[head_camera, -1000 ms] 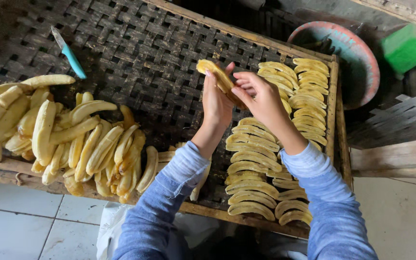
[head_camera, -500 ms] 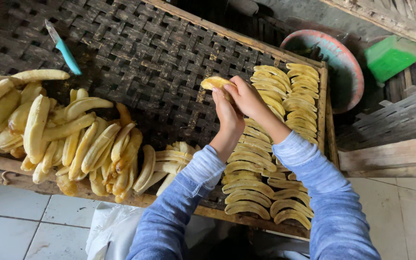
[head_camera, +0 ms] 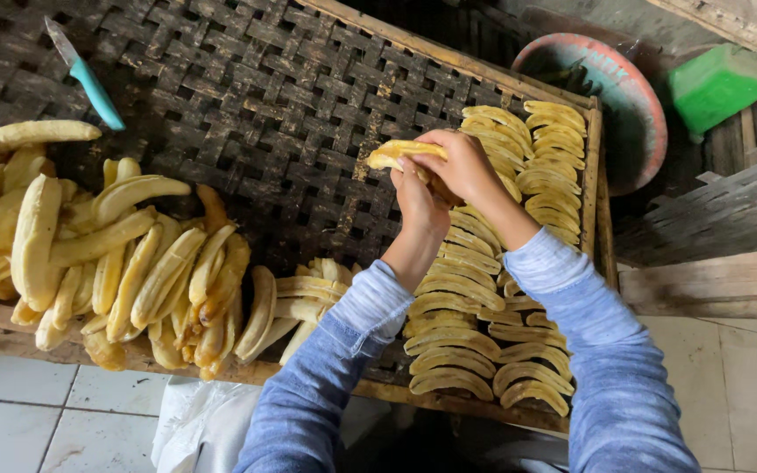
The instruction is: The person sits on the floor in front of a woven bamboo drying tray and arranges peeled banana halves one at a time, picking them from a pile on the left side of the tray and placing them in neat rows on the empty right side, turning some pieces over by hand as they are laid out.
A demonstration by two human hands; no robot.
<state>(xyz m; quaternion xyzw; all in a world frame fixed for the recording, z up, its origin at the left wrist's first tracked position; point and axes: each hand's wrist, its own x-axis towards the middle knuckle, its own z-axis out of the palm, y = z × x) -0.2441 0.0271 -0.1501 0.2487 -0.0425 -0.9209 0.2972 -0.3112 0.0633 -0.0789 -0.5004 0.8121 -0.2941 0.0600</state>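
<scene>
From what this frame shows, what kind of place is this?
Probably a small, home-style food-drying workspace: a woven bamboo tray holds neat rows of banana slices, a heap of peeled bananas lies alongside, and both hands hold a banana slice.

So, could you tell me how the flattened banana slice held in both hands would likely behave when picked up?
The banana slice looks thin and soft, so it would probably droop at its free end. Both the left hand and right hand support it, which suggests it tears easily. Its moist-looking surface may be sticky rather than slippery.
</scene>
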